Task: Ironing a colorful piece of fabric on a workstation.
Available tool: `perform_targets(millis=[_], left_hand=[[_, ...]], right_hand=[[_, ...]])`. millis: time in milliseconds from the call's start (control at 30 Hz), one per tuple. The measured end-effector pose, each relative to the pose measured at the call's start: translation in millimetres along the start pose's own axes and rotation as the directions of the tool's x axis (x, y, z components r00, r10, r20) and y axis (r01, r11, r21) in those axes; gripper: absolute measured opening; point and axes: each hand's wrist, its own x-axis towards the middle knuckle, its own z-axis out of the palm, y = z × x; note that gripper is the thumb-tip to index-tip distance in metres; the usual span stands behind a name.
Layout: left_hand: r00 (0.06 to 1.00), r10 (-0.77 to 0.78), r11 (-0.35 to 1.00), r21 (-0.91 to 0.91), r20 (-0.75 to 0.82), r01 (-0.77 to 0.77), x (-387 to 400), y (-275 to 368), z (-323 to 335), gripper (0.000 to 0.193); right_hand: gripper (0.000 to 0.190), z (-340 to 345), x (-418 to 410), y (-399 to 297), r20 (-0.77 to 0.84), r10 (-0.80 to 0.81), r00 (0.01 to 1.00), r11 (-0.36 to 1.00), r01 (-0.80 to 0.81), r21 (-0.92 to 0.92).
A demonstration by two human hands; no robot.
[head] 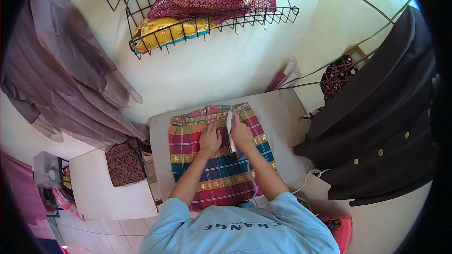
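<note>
A plaid skirt (215, 169) with gold motifs and an elastic waistband (192, 119) lies spread on a padded ironing surface (282, 120). My right hand (241, 132) grips a clothes iron (230, 130), which rests on the skirt just below the waistband with its tip towards the wall. Most of the iron's handle is hidden under my fingers. To the left of it, my left hand (210, 138) lies flat on the cloth with its fingers stretched to the waistband. The iron's pale cord (253, 180) trails down over the skirt's right side.
A wire rack (212, 23) on the wall holds folded fabrics. Sheer mauve garments (70, 63) hang at left, a dark buttoned jacket (374, 123) at right. Patterned brown cloth (125, 164) lies on a white table (109, 197). A pink basket (346, 234) stands low at right.
</note>
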Motion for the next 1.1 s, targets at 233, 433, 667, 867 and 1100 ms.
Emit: perform_targets(millis=[233, 433, 667, 867, 1100], left_hand=[[0.993, 0.114, 0.986, 0.120, 0.019, -0.116, 5, 25, 31, 0.058], [0.992, 0.122, 0.990, 0.073, -0.019, -0.120, 16, 18, 40, 0.059], [0.996, 0.071, 0.978, 0.194, 0.056, -0.080, 10, 22, 36, 0.065], [0.997, 0.066, 0.962, 0.262, 0.033, -0.072, 14, 34, 38, 0.066], [0.997, 0.050, 0.953, 0.296, 0.054, -0.064, 18, 28, 41, 0.066]], right_hand=[[0.047, -20, -12, 6, 0.031, 0.044, 0.999, 0.999, -0.044, -0.011], [0.047, -13, 18, 1, 0.014, 0.011, 1.000, 1.000, -0.010, -0.027], [0.048, -42, -9, 41, 0.079, -0.072, 0.994, 0.983, 0.085, -0.165], [0.052, -38, 8, 54, 0.015, -0.019, 1.000, 0.987, 0.021, -0.160], [0.052, -46, 6, 48, 0.073, 0.030, 0.997, 0.995, -0.023, -0.099]])
